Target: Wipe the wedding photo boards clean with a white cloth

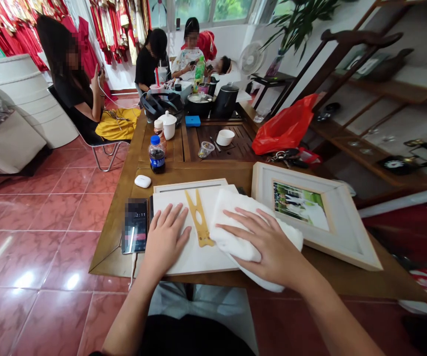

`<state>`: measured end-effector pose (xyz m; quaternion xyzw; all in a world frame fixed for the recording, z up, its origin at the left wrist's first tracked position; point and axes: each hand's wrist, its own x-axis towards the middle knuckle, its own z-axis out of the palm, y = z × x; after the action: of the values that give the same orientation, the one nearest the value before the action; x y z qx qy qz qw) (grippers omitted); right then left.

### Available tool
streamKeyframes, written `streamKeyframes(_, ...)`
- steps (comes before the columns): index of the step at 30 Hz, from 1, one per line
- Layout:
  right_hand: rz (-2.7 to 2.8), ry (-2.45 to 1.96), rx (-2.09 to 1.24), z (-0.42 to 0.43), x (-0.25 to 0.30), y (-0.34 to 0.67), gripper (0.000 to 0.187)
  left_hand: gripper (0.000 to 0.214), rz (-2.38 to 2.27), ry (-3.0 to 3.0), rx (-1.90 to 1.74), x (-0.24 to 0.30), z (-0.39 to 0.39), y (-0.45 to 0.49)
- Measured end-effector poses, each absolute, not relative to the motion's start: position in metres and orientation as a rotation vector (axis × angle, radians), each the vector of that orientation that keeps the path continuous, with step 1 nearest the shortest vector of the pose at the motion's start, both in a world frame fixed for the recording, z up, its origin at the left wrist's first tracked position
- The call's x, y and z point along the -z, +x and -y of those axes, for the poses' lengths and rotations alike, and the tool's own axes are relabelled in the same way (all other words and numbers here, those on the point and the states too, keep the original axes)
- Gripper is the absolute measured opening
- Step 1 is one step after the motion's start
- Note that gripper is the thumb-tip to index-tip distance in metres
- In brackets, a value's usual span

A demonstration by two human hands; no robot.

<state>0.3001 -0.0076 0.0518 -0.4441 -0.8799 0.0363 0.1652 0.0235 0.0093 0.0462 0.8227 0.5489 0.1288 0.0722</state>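
My left hand (165,237) lies flat with fingers spread on a white backing board (189,257) at the near edge of the wooden table (132,168). A yellow plastic stand piece (198,217) lies on the board between my hands. My right hand (265,242) rests palm down, fingers spread, on a folded white cloth (235,217) that covers the board's right side. Just to the right of the cloth lies a white picture frame (343,232) holding a photo (300,203).
A phone (135,225) lies left of the board, a white earbud case (143,181) behind it. Farther back stand a cola bottle (157,154), a white lidded cup (168,124), a bowl (225,137), a red plastic bag (285,129). Several people sit beyond the table.
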Motion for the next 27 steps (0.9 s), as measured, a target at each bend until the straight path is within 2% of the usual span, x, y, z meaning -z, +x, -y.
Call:
streamKeyframes(6, 2.531, -1.285, -0.105, 0.007, -0.051, 0.303, 0.055, 0.048, -1.626, 2.475, -0.362, -0.046, -0.010, 0.023)
streamKeyframes(17, 2.425, -1.415, -0.121, -0.071, -0.055, 0.283, 0.049, 0.047, -1.630, 2.481, -0.361, -0.047, -0.010, 0.022)
streamKeyframes(27, 2.455, -1.295, -0.188, -0.011, -0.054, 0.301, 0.047, 0.046, -1.610, 2.468, -0.368, -0.047, -0.012, 0.021)
